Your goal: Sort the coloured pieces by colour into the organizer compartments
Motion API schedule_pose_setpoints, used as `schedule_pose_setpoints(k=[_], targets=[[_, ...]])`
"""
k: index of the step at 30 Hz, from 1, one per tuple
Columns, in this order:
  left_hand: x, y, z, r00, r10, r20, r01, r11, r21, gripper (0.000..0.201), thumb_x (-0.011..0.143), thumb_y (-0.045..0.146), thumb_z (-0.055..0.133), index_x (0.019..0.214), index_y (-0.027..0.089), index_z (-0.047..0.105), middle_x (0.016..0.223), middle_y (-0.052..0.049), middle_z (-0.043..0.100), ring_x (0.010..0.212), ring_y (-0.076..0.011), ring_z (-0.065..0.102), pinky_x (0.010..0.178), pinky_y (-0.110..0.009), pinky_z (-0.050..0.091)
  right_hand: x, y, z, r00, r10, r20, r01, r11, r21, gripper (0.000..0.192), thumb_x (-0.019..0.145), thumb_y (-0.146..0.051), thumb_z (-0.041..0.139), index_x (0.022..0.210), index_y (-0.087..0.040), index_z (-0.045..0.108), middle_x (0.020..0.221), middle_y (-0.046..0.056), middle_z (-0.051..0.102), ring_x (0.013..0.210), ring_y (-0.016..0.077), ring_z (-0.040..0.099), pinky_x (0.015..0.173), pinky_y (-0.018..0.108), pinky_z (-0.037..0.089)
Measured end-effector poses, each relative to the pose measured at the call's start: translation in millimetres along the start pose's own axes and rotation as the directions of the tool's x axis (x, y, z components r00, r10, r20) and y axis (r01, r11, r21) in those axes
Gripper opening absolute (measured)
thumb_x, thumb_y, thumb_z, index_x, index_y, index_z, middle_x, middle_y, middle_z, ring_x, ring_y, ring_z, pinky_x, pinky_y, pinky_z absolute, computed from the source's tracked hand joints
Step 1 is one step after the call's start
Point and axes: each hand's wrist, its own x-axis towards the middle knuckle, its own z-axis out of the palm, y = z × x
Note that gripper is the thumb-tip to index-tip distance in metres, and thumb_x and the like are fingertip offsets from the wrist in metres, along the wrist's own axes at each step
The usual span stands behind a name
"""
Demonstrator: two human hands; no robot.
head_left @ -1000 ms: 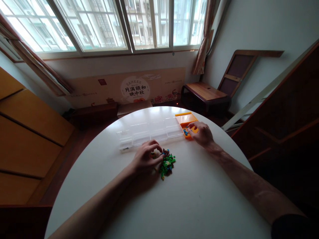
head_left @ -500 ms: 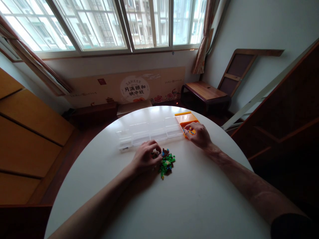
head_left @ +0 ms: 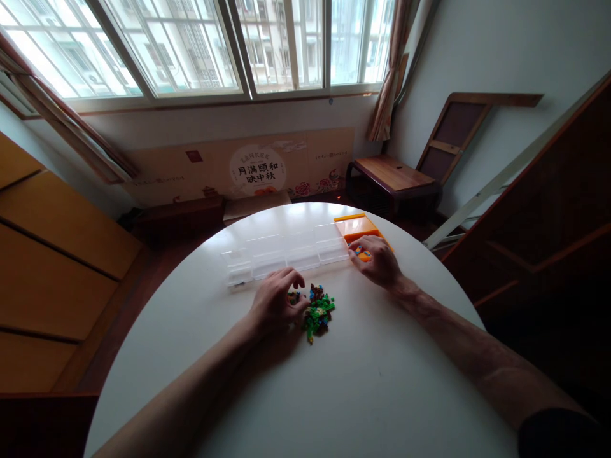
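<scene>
Far left, against the wall: tan wooden panels [head_left: 52, 254], well apart from everything handled. On the round white table [head_left: 363, 381], toward its far edge: a row of clear plastic boxes [head_left: 286, 254] with its long axis running left to right, ending at the right in an orange box [head_left: 356, 226]. Nearer than the row, around mid-table: left hand [head_left: 275, 300], palm down and fingers curled, tips at the left edge of a small heap of bricks [head_left: 317, 310], mostly green with darker and blue bits; pinched on a brick or merely touching the heap, cannot tell at this size. Heap just to the right of that hand and a little nearer than the clear boxes, apart from them, no clear long axis, far closer to the left hand than to the right. Further right: right hand [head_left: 379, 259], palm down over the near side of the orange box, fingers bent into it among a few small coloured pieces; closed on one or not, cannot tell. Hands well apart, only bare tabletop between heap and boxes, nothing blocking the short way across. Beyond the table at right: a low wooden bench [head_left: 391, 175].
</scene>
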Motion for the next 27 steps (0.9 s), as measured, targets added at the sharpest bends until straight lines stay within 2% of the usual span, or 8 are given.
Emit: schedule_pose_setpoints(k=[7, 14, 20, 24, 27], targets=[[-1.7, 2.8, 2.0, 0.999, -0.027, -0.039, 0.030, 0.996, 0.079, 0.012, 0.081, 0.019, 0.070, 0.089, 0.024, 0.064, 0.091, -0.002, 0.073, 0.079, -0.0230, 0.063, 0.079, -0.036, 0.046, 1.0, -3.6, -0.6, 1.000, 0.018, 0.014, -0.018, 1.000, 0.002, 0.007, 0.097, -0.026, 0.069, 0.094, -0.025, 0.074, 0.095, 0.005, 0.079, 0.096, 0.0285, 0.073, 0.103, 0.047, 0.054], [-0.3, -0.2, 2.8, 0.998, 0.035, -0.048, -0.035, 0.999, 0.003, 0.009, 0.086, 0.016, 0.069, 0.091, 0.024, 0.071, 0.094, 0.000, 0.079, 0.083, -0.0212, 0.069, 0.088, -0.037, 0.048, 0.9, -2.7, -0.2, 1.000, 0.014, 0.028, -0.014, 1.000, 0.007, 0.007, 0.097, -0.027, 0.069, 0.093, -0.025, 0.075, 0.096, 0.006, 0.079, 0.097, 0.0284, 0.074, 0.105, 0.047, 0.054], [1.2, -3.1, 3.4, 0.997, 0.070, -0.041, -0.073, 0.995, -0.068, 0.009, 0.096, 0.023, 0.070, 0.100, 0.025, 0.078, 0.100, -0.002, 0.080, 0.084, -0.0197, 0.070, 0.091, -0.037, 0.049, 0.5, -1.4, 0.0, 0.999, -0.008, 0.036, 0.007, 1.000, 0.020, 0.008, 0.098, -0.026, 0.068, 0.094, -0.025, 0.074, 0.096, 0.005, 0.079, 0.096, 0.0278, 0.074, 0.104, 0.046, 0.054], [1.7, -3.5, -0.1, 0.998, 0.056, -0.020, -0.058, 0.993, -0.102, 0.016, 0.091, 0.024, 0.073, 0.106, 0.025, 0.077, 0.103, -0.002, 0.079, 0.085, -0.0204, 0.070, 0.092, -0.038, 0.049, 0.4, -1.8, 0.0, 0.999, -0.008, 0.032, 0.008, 1.000, 0.018, 0.007, 0.098, -0.026, 0.069, 0.094, -0.025, 0.075, 0.095, 0.005, 0.079, 0.096, 0.0277, 0.074, 0.103, 0.045, 0.055], [2.9, -3.3, -7.9, 0.998, 0.051, 0.025, -0.048, 0.995, -0.093, 0.018, 0.086, 0.020, 0.073, 0.103, 0.025, 0.076, 0.100, -0.002, 0.077, 0.087, -0.0213, 0.070, 0.088, -0.037, 0.050, 0.4, -2.3, -0.5, 1.000, -0.008, 0.030, 0.008, 1.000, 0.019, 0.008, 0.098, -0.026, 0.068, 0.094, -0.025, 0.075, 0.095, 0.005, 0.079, 0.096, 0.0277, 0.074, 0.103, 0.046, 0.055]])
